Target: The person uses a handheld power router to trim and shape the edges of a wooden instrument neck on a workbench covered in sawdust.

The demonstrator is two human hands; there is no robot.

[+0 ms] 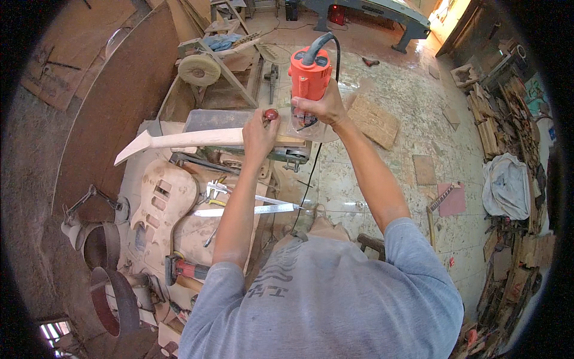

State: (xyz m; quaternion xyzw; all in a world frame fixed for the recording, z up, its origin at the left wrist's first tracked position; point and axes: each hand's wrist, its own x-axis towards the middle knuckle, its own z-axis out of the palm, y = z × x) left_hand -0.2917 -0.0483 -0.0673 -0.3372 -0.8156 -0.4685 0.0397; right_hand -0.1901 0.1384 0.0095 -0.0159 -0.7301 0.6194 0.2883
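My right hand [323, 109] is wrapped round the lower body of an upright orange handheld router [308, 78] with a clear base. Its thick hose or cable rises from the top. Beside it, my left hand [258, 134] is closed at a round dark-red knob [271, 114], with thumb and finger against it. Whether the knob joins the router base is hard to see. A pale wooden guitar neck [194, 138] extends leftward from under my left hand, its headstock at the far left. The router stands over the neck's right end, on a vise-like metal support [293, 154].
On the bench at left lie an unfinished guitar body [164, 194], a metal ruler [251, 210], a caliper [216, 189] and a red-black power tool [186, 269]. A cable [308, 185] hangs to the floor. Scrap wood [487, 122] lines the right wall. A buffing wheel [199, 70] stands behind.
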